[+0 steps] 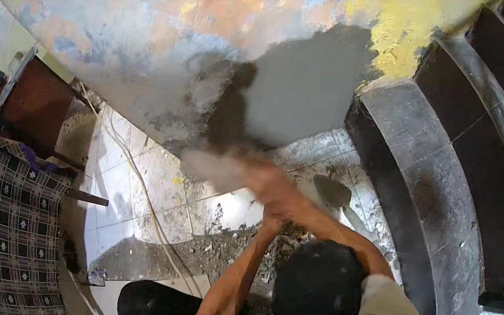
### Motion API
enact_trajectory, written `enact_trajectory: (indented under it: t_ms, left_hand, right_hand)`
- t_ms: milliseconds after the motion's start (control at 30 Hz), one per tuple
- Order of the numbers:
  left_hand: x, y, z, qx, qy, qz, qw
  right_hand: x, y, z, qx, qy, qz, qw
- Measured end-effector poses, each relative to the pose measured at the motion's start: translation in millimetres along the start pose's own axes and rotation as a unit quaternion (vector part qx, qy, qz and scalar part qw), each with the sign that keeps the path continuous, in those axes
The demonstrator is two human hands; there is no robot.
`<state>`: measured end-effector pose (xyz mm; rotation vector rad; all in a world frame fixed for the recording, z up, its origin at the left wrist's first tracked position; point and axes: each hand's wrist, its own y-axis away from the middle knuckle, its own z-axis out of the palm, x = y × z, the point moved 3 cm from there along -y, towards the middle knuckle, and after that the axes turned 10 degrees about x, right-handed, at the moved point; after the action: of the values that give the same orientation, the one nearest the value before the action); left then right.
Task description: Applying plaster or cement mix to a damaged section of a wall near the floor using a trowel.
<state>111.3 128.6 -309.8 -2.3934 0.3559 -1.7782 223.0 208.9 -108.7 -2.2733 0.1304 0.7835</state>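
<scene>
My right hand (267, 184) is smeared by motion, reaching left across the front of me near the foot of the wall. It grips a pale flat tool (213, 169), too blurred to name. Under my right forearm, my left hand (273, 218) is mostly covered, so its fingers do not show. Ahead of both hands, a patch of smooth wet-looking grey plaster (308, 90) covers the lower wall (178, 3), with a rougher darker edge on its left. A dark pointed trowel (332, 190) lies on the floor, right of my right hand.
Dark steps (426, 144) rise along the right. On the left stand a plaid-covered seat (10, 229) and a brown wooden panel (39, 100). A pale cable (141, 175) crosses the tiled floor (113, 200). Mortar rubble (214, 255) lies in front of me.
</scene>
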Motion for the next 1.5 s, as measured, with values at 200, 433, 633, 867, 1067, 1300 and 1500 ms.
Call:
enact_trajectory:
  t_ms: [200,433,633,867,1067,1300,1500]
  left_hand:
    - [8.2,1.0,2.0,-0.119,-0.042,-0.122,0.985]
    - [44.0,29.1,26.4,-0.564,-0.371,0.275,0.685]
    - [134.1,12.9,-76.1,-0.615,-0.431,0.207,0.627]
    - [228.6,-17.5,-114.6,-0.529,-0.442,0.234,0.686]
    - [269.3,15.6,-168.6,-0.561,-0.420,0.026,0.713]
    - [261.0,19.2,-158.9,-0.516,-0.365,0.088,0.770]
    - [272.4,29.7,-176.5,-0.505,-0.407,-0.045,0.760]
  right_hand:
    - [100.9,-116.6,-60.6,0.204,-0.030,0.036,0.978]
    - [24.9,51.1,23.9,-0.257,-0.094,-0.108,0.956]
    - [133.2,-66.4,-51.4,0.201,-0.171,0.134,0.955]
    - [60.1,42.2,-20.5,0.130,-0.051,-0.317,0.938]
    - [153.1,-68.5,-54.1,0.180,-0.217,0.165,0.945]
    - [78.4,105.5,37.4,-0.096,-0.181,-0.142,0.968]
    - [199.4,-62.9,-36.3,0.318,-0.323,0.237,0.859]
